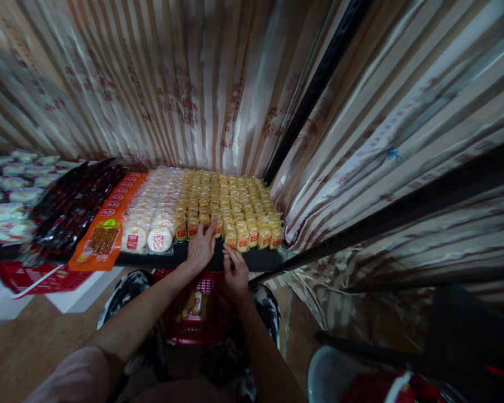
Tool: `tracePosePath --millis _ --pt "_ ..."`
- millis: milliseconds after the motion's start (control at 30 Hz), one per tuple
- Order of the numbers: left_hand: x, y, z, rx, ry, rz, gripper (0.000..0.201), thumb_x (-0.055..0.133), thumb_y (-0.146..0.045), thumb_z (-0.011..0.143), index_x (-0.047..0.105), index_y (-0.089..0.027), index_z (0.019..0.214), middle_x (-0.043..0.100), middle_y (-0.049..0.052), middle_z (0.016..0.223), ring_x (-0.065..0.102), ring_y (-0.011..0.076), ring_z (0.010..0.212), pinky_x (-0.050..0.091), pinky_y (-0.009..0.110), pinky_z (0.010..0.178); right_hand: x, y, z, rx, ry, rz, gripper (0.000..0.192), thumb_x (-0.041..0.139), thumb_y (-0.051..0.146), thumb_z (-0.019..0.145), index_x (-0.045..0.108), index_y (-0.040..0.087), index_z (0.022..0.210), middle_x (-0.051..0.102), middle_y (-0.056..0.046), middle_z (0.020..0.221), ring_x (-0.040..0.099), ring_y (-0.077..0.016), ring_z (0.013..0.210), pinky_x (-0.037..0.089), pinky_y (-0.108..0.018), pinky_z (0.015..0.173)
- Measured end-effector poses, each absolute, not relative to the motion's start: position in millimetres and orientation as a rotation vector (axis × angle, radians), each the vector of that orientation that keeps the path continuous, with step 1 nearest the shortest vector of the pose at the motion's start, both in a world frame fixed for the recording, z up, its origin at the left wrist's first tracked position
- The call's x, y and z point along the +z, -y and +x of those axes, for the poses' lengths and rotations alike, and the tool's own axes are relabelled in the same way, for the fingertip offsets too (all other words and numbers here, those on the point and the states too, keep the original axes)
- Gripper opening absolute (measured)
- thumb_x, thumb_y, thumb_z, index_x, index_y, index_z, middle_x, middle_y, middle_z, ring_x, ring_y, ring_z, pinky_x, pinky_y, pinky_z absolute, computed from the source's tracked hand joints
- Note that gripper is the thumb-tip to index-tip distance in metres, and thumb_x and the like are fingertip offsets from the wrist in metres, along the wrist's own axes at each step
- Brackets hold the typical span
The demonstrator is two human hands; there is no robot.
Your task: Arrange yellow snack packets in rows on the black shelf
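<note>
Rows of small, individually wrapped yellow snack cakes [241,201] with red labels stand on a black shelf [252,260]. My left hand [201,246] reaches over the front edge, its bent fingers on a wrapped yellow snack cake [218,228] in the front row. Close beside it, my right hand [236,274] is just below another front-row cake [230,238]. Its fingers are partly stretched and slightly apart, and I see nothing held in them. Whether the right fingertips touch that cake I cannot tell.
Left of the cakes are round white wrapped snacks [159,239], an orange packet [94,240], dark shiny packets [75,201] and pale packets [23,193]. A red basket [193,330] holding yellow packs sits between my legs. Striped plastic sheeting [172,84] hangs behind; a black post [306,106] rises at right.
</note>
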State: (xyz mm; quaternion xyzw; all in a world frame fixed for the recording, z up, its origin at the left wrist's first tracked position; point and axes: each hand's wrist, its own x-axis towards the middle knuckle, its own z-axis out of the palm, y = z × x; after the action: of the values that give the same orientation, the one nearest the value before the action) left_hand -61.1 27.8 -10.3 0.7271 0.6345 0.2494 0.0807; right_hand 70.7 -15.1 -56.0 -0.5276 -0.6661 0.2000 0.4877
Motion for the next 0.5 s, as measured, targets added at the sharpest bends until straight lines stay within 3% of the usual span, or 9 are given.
tracePosePath --millis 267,500 --pt "-26 22 -74 0.899 -1.612 2.131 0.037 0.035 -0.016 0.087 0.048 -0.016 0.121 0.051 0.01 0.112 0.057 0.0177 0.099 0.049 0.032 0.087 -51 25 67 0.428 1.709 -1.227 0.032 0.039 0.019 0.088 0.063 0.018 0.109 0.066 -0.008 0.1 0.058 -0.0166 0.096 0.047 -0.034 0.088" --pt "-34 48 -75 1.017 -1.499 2.009 0.034 0.034 -0.013 0.085 0.054 -0.013 0.113 0.056 0.011 0.108 0.055 0.0177 0.104 0.046 0.034 0.093 -49 48 53 0.268 1.611 -1.346 0.033 0.038 0.016 0.085 0.059 0.016 0.111 0.06 -0.011 0.104 0.054 -0.0192 0.101 0.046 -0.038 0.09"
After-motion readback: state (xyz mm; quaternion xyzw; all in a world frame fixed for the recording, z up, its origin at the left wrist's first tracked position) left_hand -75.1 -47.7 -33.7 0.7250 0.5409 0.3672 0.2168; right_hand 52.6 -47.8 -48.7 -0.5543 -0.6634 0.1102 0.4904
